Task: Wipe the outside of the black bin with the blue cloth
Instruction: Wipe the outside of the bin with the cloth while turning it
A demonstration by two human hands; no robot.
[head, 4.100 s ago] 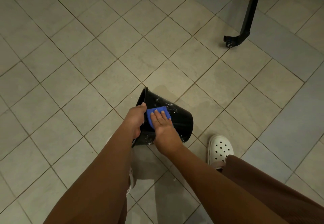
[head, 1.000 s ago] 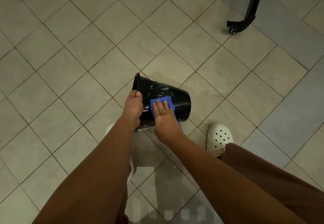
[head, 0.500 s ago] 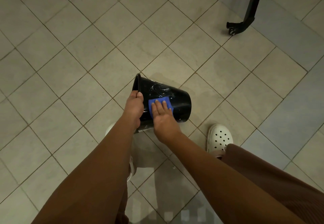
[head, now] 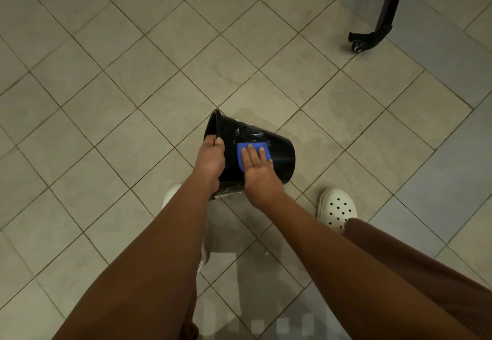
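Black bin (head: 282, 153) lies tipped on its side at frame centre, mouth toward 10 o'clock, base toward 4 o'clock. Left hand (head: 210, 157) grips the rim, thumb outside and fingers curled over the edge, presumably to steady the bin and turn a side upward. Right hand (head: 259, 173) lies flat, fingers (head: 250, 153) straight, pressing the blue cloth (head: 253, 144) against the upper wall. Pale streaks show on the wall at the cloth's 12 o'clock, so wiping looks unfinished. The underside and interior are hidden, and I cannot tell whether the bin touches the tiled floor (head: 133, 86). One white shoe (head: 336, 208) sits at 4 o'clock; the other shoe (head: 171, 196) is mostly behind the left arm. A black wheeled leg (head: 372, 38) is cut off at 1 o'clock.
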